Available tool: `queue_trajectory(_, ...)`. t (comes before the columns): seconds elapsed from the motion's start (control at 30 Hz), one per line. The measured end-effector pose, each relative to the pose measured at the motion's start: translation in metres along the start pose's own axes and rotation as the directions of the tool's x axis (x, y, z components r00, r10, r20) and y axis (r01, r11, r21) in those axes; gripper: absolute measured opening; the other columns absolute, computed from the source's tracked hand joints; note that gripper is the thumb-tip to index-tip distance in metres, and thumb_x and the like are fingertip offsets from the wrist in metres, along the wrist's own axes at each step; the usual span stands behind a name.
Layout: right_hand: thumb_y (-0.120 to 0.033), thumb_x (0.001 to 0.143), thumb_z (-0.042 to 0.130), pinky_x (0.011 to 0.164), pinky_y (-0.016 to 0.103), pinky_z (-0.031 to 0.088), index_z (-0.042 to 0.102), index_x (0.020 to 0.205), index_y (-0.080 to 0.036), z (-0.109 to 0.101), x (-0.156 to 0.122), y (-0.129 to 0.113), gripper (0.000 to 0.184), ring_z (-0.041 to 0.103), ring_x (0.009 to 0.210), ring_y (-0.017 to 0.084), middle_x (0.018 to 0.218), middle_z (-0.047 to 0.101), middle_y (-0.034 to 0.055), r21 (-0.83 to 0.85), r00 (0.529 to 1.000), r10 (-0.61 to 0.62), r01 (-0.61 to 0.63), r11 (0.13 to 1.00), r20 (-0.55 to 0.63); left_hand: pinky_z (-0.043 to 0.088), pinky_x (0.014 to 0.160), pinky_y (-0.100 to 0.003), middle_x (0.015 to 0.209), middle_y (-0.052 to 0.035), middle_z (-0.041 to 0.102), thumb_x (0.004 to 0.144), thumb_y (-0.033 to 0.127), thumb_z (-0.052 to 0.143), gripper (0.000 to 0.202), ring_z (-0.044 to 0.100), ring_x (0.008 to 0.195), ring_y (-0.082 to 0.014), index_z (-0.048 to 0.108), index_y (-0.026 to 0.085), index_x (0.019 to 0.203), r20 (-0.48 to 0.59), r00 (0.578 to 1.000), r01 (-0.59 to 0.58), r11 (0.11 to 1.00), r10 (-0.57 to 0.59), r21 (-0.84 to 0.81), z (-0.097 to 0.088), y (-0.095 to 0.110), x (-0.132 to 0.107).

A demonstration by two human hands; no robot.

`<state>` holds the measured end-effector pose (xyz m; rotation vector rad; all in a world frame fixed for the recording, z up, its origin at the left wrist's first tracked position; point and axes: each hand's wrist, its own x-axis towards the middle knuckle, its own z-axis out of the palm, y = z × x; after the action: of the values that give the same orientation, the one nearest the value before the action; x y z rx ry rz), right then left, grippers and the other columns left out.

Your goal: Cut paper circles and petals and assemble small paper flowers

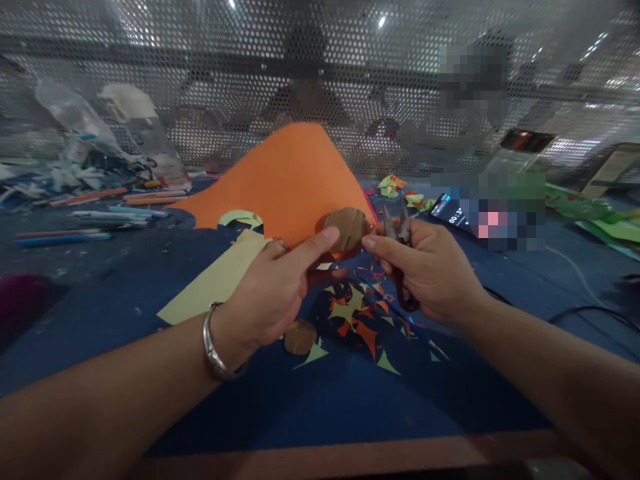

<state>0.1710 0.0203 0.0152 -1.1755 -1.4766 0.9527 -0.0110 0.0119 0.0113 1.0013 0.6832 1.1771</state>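
Observation:
A brown cardboard disc lies against the lower edge of a large orange paper sheet. My left hand presses its thumb on the disc, fingers underneath; whether they also grip the sheet I cannot tell. Scissors are tucked in my right hand, blades pointing up and away, while its thumb and index finger pinch near the disc's right edge. Below my hands lie a second brown disc and scattered green and orange paper scraps. Pale yellow-green paper rests beside my left hand.
Several markers lie at the left, near a bottle with a white cap. A phone showing a timer and a dark-lidded jar are at the right. Cables cross the blue table. A perforated metal screen stands behind.

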Motion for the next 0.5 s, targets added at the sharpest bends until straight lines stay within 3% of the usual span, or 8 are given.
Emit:
queue_trajectory(0.17, -0.042, 0.079, 0.080, 0.040, 0.022, 0.029, 0.054, 0.061, -0.020, -0.0005, 0.0010, 0.0057, 0.039, 0.040, 0.043, 0.006, 0.050, 0.049, -0.0067, -0.051, 1.000, -0.007, 0.007, 0.999, 0.000, 0.063, 0.075, -0.035, 0.108, -0.0111, 0.079, 0.100, 0.043, 0.054, 0.037, 0.075, 0.091, -0.0261, 0.078, 0.016, 0.109, 0.005, 0.995, 0.104, 0.993, -0.104, -0.051, -0.0088, -0.0012, 0.0100)
queue_trajectory(0.3, -0.042, 0.080, 0.079, 0.040, 0.022, 0.029, 0.054, 0.062, -0.020, 0.0002, 0.0006, 0.0063, 0.038, 0.040, 0.043, 0.006, 0.051, 0.050, -0.0070, -0.043, 1.000, -0.003, 0.004, 0.999, 0.029, 0.063, 0.072, -0.033, 0.102, -0.0100, 0.079, 0.095, 0.042, 0.064, 0.031, 0.075, 0.081, -0.0228, 0.080, 0.017, 0.101, -0.048, 0.998, 0.036, 0.999, -0.036, -0.004, -0.0095, 0.0007, 0.0103)
queue_trajectory(0.5, -0.041, 0.081, 0.078, 0.039, 0.023, 0.027, 0.054, 0.062, -0.021, 0.0020, -0.0010, 0.0028, 0.037, 0.040, 0.040, 0.006, 0.050, 0.049, -0.0071, -0.045, 0.998, 0.026, -0.023, 0.999, 0.053, 0.063, 0.073, -0.033, 0.102, -0.0087, 0.080, 0.092, 0.034, 0.070, 0.021, 0.075, 0.083, -0.0216, 0.081, 0.017, 0.098, -0.116, 0.993, -0.018, 0.999, 0.023, 0.049, -0.0068, -0.0005, 0.0081)
